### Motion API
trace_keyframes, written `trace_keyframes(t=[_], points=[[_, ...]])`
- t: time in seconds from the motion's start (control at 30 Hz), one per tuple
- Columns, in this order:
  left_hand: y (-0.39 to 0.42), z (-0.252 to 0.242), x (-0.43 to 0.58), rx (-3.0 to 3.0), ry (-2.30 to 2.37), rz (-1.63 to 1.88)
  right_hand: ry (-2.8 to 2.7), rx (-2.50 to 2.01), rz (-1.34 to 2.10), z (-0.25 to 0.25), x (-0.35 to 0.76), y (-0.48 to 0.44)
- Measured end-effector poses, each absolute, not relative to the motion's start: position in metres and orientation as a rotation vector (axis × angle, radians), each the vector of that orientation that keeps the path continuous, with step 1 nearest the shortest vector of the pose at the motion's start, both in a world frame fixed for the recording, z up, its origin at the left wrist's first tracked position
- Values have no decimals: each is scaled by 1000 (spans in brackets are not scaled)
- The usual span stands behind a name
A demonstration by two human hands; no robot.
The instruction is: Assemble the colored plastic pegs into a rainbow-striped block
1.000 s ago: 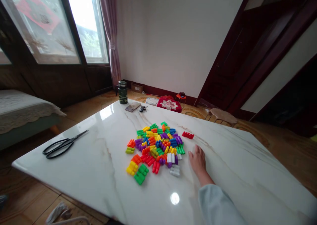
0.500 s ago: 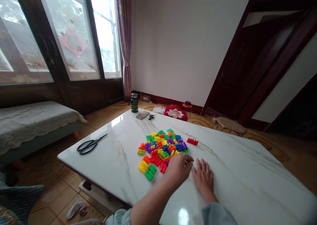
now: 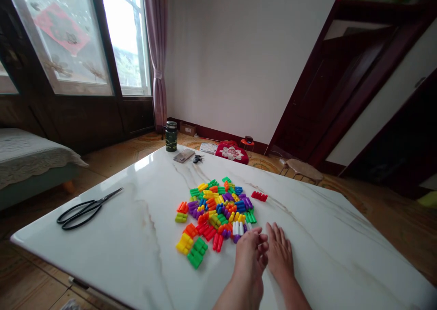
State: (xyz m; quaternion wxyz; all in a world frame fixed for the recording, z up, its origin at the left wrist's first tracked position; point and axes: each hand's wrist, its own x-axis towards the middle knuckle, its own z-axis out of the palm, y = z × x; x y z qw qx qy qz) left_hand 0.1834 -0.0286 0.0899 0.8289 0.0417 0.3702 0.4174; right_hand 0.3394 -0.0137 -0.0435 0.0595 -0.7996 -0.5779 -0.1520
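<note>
My left hand (image 3: 251, 255) is over the near right edge of a pile of colourful plastic building blocks (image 3: 218, 205). Its fingers are loosely curled and apart, and I see nothing held in them. White blocks (image 3: 238, 228) lie just beyond its fingertips, partly covered by the hand. Flat on the tabletop, close beside it, rests my right hand (image 3: 280, 251), fingers stretched out and nothing in them. A joined red block strip (image 3: 259, 196) lies apart, to the right of the pile. Yellow (image 3: 185, 244) and green blocks (image 3: 197, 252) sit at its near left.
Black-handled scissors (image 3: 87, 211) lie on the left of the white marble-look table (image 3: 143, 260). A camouflage-patterned flask (image 3: 171, 137), a phone (image 3: 184, 155) and keys (image 3: 198, 159) are at the far corner. Beyond stands a stool (image 3: 303, 170); a cloth-covered bed (image 3: 34, 157) is at left.
The view has moved closer to the table and turned right. My left hand has drawn back and rotated, uncovering white blocks at the pile's edge. My right hand stays flat on the table.
</note>
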Motion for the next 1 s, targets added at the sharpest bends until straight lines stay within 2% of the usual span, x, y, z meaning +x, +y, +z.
trace_keyframes(t=[0.8, 1.0], points=[[-37, 112, 180, -137, 674, 928, -1779, -2232, -338, -43, 347, -19], [-32, 119, 178, -182, 687, 948, -1595, -1783, -345, -22, 340, -20]])
